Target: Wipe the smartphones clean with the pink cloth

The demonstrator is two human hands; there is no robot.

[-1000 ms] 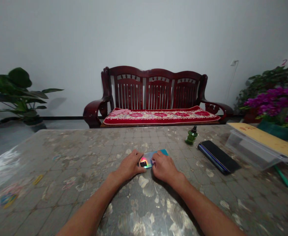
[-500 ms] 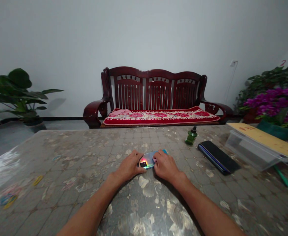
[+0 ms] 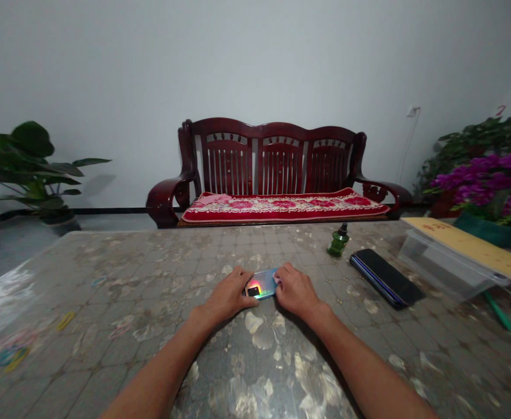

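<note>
A shiny iridescent phone (image 3: 264, 284) lies back-up on the table (image 3: 151, 273), its camera block at the near left corner. My left hand (image 3: 228, 295) rests on the table with curled fingers touching the phone's left end. My right hand (image 3: 296, 289) lies over the phone's right end, fingers bent and pressing on it, so that end is hidden. Both forearms reach in from the bottom edge.
A black phone (image 3: 385, 277) and a small green bottle (image 3: 338, 241) lie to the right. A clear plastic box with a yellow lid (image 3: 451, 260) and purple flowers (image 3: 491, 180) stand at far right. Coloured rubber bands (image 3: 11, 356) lie at left. A wooden bench (image 3: 277, 174) stands behind.
My right hand has slid further along the phone toward its far right end and now covers the blue tip that showed earlier. The left hand has barely moved.
</note>
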